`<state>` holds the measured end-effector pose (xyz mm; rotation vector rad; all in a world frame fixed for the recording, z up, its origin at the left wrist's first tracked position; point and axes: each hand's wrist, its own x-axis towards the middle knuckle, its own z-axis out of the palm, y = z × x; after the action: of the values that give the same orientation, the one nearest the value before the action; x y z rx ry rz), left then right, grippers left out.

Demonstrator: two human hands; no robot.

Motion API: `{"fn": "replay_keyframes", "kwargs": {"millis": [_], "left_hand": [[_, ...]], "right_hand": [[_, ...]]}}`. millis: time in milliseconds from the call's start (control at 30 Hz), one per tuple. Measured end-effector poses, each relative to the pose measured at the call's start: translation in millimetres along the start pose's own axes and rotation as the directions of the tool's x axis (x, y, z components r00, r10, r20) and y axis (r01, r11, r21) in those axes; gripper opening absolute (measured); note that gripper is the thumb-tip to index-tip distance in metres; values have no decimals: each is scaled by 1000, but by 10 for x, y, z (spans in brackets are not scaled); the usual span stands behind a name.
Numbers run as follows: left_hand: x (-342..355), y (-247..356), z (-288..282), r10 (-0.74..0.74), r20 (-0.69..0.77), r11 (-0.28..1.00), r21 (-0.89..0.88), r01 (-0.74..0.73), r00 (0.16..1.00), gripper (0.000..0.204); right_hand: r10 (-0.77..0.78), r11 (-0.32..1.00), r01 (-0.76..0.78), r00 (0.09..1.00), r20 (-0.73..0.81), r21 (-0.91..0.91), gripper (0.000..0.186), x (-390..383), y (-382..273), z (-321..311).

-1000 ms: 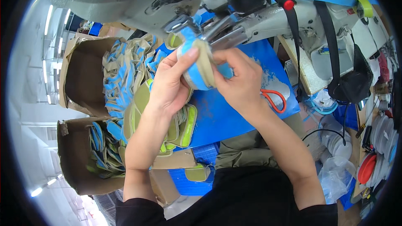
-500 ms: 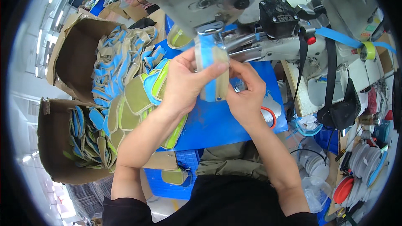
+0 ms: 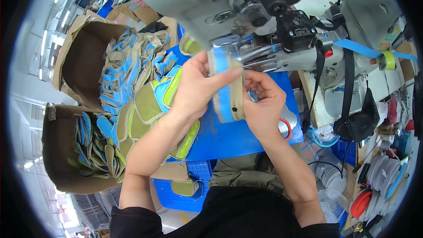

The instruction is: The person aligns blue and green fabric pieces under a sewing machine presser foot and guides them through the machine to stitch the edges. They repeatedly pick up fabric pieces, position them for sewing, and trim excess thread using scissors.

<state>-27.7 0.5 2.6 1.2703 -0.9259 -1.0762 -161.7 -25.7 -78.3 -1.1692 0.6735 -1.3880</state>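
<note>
A fabric strip (image 3: pixel 225 101), beige with a bright blue band along it and a small dark hole or eyelet near its lower end, hangs in front of the sewing machine (image 3: pixel 246 13). My left hand (image 3: pixel 198 81) pinches its upper part, thumb lying across the front. At the strip's right edge my right hand (image 3: pixel 264 101) grips with curled fingers; some fingertips are hidden behind the cloth. Just beyond my hands are the machine's metal guide parts. Left of my left forearm lie olive-green fabric pieces (image 3: pixel 149 103) with lime and blue trim.
Two cardboard boxes stand at the left; the far one (image 3: pixel 81 57) adjoins a heap of blue-and-beige strips (image 3: pixel 128 70), the near one (image 3: pixel 55 150) holds green pieces. Red-handled scissors (image 3: pixel 287 128) lie on the blue table (image 3: pixel 211 143). A black pouch (image 3: pixel 359 121) hangs right.
The strip has turned and slid slightly lower between my hands, so more of its lower end shows. My right hand has shifted a little to the right. My view has tilted slightly.
</note>
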Motion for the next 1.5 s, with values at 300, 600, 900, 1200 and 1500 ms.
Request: {"fn": "replay_keyframes", "kwargs": {"millis": [300,600,900,1200,1500], "left_hand": [[18,-77,-86,76,51,990,111,-81,996,37],[39,-141,-73,136,32,980,144,-140,990,36],[131,13,-72,66,30,983,172,-71,997,46],[107,40,6,122,19,973,194,-124,992,54],[19,31,0,71,21,988,133,-73,997,54]], "right_hand": [[-187,969,191,981,41,-155,32,19,77,-17],[-77,996,79,995,59,-32,32,-31,119,-66],[212,961,-238,961,180,138,31,26,-175,-134],[209,965,-234,959,192,118,29,31,-189,-160],[320,922,-366,905,279,130,30,108,-388,-262]]}}
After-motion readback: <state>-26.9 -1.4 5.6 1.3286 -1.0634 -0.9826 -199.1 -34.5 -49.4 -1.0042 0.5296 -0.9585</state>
